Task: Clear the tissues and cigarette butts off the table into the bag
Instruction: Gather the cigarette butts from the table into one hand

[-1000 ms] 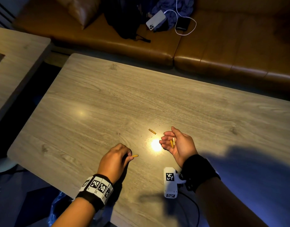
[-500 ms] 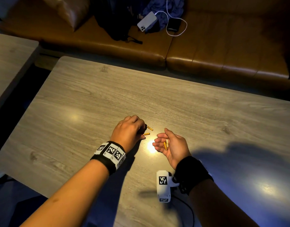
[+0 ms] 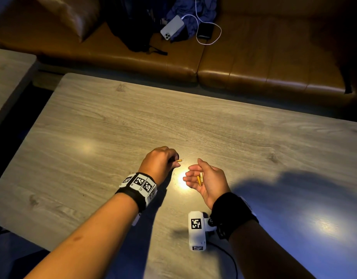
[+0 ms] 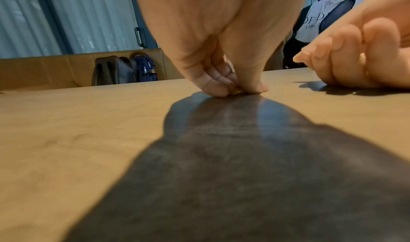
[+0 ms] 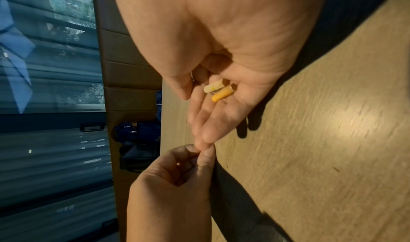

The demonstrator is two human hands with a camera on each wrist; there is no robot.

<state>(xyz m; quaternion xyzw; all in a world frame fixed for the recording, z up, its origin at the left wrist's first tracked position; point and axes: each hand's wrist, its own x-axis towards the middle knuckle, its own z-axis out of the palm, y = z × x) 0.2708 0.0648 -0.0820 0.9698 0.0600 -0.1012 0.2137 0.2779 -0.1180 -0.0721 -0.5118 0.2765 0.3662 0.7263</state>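
My left hand [image 3: 174, 161] is knuckles up on the wooden table [image 3: 93, 137], its fingertips down on the surface. It pinches an orange cigarette butt [image 3: 179, 160], whose end sticks out to the right. In the left wrist view the thumb and fingers [image 4: 213, 86] close on that butt [image 4: 237, 92] right at the tabletop. Just to its right my right hand [image 3: 193, 171] lies palm up with relaxed fingers. Two butts [image 3: 199, 179] rest loose in that palm, a pale one [image 5: 216, 86] and an orange one [image 5: 223, 94]. The left hand's fingertips [image 5: 199, 151] almost meet the right hand's.
A brown leather sofa [image 3: 254, 63] runs along the table's far edge, carrying a phone [image 3: 172, 27] on a white cable, a dark backpack [image 3: 129, 23] and a cushion. A second table [image 3: 6, 73] stands at the left, across a dark gap.
My left hand carried its butt from the near side forward to the butt lying by my right hand. Only one butt now shows at its fingers. The right hand has stayed put.
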